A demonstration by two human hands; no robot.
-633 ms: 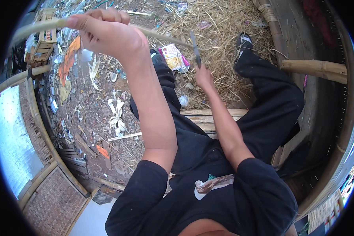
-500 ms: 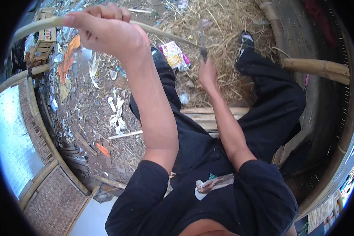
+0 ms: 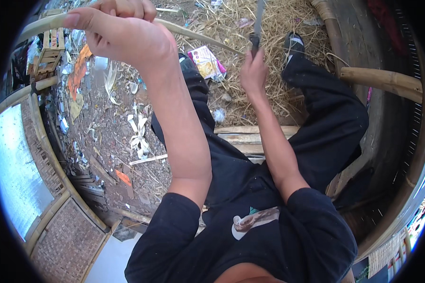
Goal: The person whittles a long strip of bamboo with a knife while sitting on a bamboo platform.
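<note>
My left hand is raised at the upper left, its fingers wrapped round a long pale bamboo strip. The strip bends out past the thumb to the left rim and slopes down rightward to a point close to my right hand. A knife with a dark handle is gripped in my right hand, its grey blade pointing away from me, near upright in the view. The far end of the blade runs out of the top edge. Blade and strip appear apart, with the strip's right end near the handle.
Thin shavings cover the ground between my feet. A printed packet lies by my left shoe. Wooden crate and litter stand at the left. A bamboo pole juts in from the right; woven panels border the lower left.
My right hand has turned the knife more upright and moved slightly right, so the blade now reaches the top edge. My left hand has shifted a little leftward, still holding the strip.
</note>
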